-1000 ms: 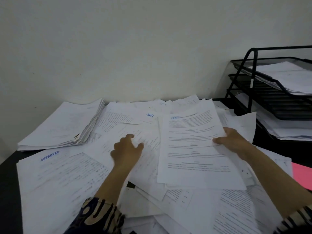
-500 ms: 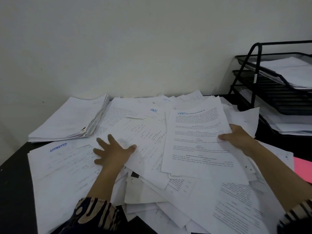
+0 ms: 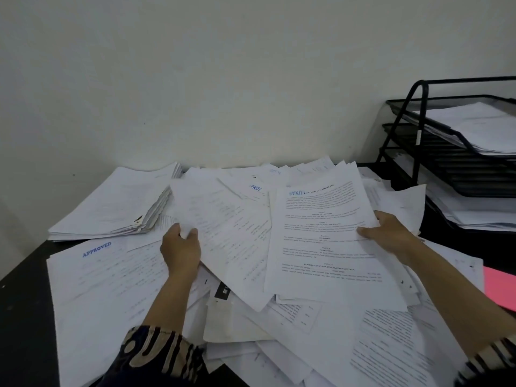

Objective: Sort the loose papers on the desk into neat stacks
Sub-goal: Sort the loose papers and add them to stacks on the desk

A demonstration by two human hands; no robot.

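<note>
Loose white printed papers [image 3: 293, 325] cover most of the black desk [image 3: 25, 303]. My left hand [image 3: 181, 250] grips the left edge of a tilted sheet of faint tabular print [image 3: 226, 233] and lifts it off the pile. My right hand [image 3: 388, 233] holds the right edge of a contract page with a blue stamp [image 3: 321, 241], thumb on top. A neat thick stack [image 3: 117, 205] lies at the back left. A sheet stamped APPROVED [image 3: 106, 283] lies in front of that stack.
A black wire letter tray rack [image 3: 435, 163] with papers on its tiers stands at the right against the wall. A pink sheet [image 3: 499, 289] shows at the right edge. The pale wall runs close behind the desk.
My left hand went from lying flat on the pile to gripping a sheet's edge and raising it. The contract page in my right hand has lifted slightly.
</note>
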